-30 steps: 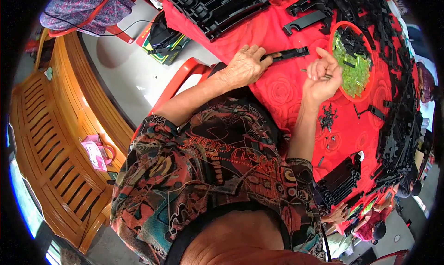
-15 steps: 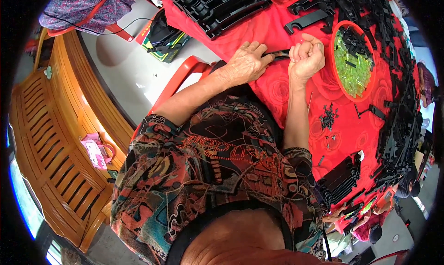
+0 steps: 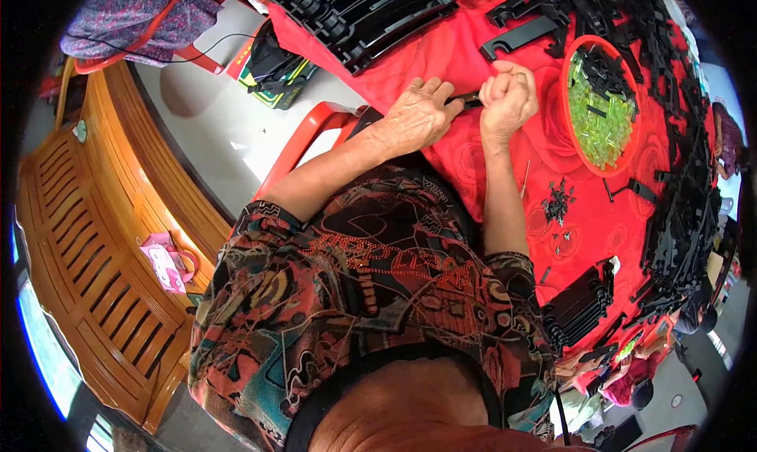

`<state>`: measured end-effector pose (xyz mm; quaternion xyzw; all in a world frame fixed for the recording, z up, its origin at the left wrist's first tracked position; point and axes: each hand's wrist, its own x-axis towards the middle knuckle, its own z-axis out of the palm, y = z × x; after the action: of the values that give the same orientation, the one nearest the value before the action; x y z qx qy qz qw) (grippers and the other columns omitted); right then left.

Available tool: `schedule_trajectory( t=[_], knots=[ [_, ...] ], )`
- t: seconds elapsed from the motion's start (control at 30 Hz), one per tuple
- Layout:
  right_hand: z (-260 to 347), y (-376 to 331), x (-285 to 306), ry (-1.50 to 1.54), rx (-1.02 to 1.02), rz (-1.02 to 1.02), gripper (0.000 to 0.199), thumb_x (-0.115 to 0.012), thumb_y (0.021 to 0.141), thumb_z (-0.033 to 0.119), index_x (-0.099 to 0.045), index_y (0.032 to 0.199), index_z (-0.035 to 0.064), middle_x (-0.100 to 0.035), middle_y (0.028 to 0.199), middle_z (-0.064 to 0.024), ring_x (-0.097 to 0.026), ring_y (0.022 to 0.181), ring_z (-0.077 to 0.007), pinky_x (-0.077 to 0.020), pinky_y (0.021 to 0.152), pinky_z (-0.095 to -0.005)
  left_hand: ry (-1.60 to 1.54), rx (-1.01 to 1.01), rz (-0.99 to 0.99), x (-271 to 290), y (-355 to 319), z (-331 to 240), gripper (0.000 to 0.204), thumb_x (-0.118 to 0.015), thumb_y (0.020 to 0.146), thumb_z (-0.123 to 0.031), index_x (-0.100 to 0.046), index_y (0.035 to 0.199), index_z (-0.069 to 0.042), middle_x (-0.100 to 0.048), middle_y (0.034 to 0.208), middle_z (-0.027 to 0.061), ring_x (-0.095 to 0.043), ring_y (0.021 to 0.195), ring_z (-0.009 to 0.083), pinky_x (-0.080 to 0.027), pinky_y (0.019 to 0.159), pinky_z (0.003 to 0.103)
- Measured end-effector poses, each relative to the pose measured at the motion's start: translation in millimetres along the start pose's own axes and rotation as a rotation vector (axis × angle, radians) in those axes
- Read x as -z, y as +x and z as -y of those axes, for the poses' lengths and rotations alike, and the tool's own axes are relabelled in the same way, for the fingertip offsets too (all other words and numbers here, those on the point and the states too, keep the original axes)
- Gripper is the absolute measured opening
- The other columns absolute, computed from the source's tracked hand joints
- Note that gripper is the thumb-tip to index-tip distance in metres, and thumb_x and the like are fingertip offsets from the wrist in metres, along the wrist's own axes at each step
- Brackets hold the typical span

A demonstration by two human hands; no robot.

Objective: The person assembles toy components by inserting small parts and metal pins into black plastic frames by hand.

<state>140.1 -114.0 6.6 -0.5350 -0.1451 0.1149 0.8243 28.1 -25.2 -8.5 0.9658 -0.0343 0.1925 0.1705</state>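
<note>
free: bare red cloth (image 3: 473, 57) ahead of hands | blocked: orange bowl (image 3: 564, 97) R, black strips (image 3: 371, 10) far side

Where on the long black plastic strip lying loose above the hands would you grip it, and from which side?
Grip the black strip near its middle, across its narrow width, coming down from above. It lies flat on the red cloth, so only its long edges offer a pinch. The bowl sits just right of it; the side towards the right hand looks freer. The left hand is busy on another piece.
</note>
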Motion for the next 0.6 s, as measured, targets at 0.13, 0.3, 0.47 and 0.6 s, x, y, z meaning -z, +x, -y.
schedule_trajectory(
  t=[0.13, 0.3, 0.47, 0.6],
  knots=[
    [-3, 2, -2, -0.056, 0.020, 0.009, 0.027, -0.034, 0.091, 0.015, -0.052, 0.086, -0.0050, -0.029, 0.051, 0.0022, -0.025, 0.038, -0.0064, -0.0240, 0.035, -0.0228, -0.033, 0.005, 0.014, 1, 2, 1, 0.019, -0.060, 0.072, -0.015, -0.061, 0.089, -0.007, -0.052, 0.083, 0.0093, -0.054, 0.083, 0.0257, -0.045, 0.069, 0.040],
    [-3, -11, -9, -0.166, 0.091, 0.124, 0.021, -0.038, 0.089, 0.010, -0.055, 0.087, -0.0031, -0.036, 0.054, 0.0038, -0.031, 0.044, -0.0040, -0.0271, 0.041, -0.0212, -0.042, 0.029, 0.013, 2, 1, 1, 0.024, -0.063, 0.070, -0.013, -0.060, 0.092, -0.007, -0.052, 0.085, 0.0101, -0.053, 0.085, 0.0274, -0.044, 0.071, 0.041],
    [-2, -14, -12, -0.094, 0.078, 0.076, 0.020, -0.039, 0.089, 0.008, -0.056, 0.087, -0.0019, -0.037, 0.054, 0.0056, -0.031, 0.046, -0.0016, -0.0263, 0.042, -0.0209, -0.066, 0.018, -0.027, 2, 3, -1, 0.018, -0.062, 0.070, -0.013, -0.058, 0.086, -0.006, -0.052, 0.084, 0.0113, -0.053, 0.085, 0.0286, -0.043, 0.071, 0.042],
    [-7, -15, -10, -0.173, 0.107, 0.104, 0.019, -0.039, 0.088, 0.006, -0.057, 0.086, -0.0023, -0.036, 0.054, 0.0058, -0.030, 0.045, -0.0022, -0.0263, 0.042, -0.0215, -0.055, 0.035, 0.018, 3, 2, -1, 0.019, -0.063, 0.070, -0.013, -0.058, 0.086, -0.006, -0.052, 0.087, 0.0117, -0.053, 0.085, 0.0288, -0.044, 0.071, 0.042]
  ],
)
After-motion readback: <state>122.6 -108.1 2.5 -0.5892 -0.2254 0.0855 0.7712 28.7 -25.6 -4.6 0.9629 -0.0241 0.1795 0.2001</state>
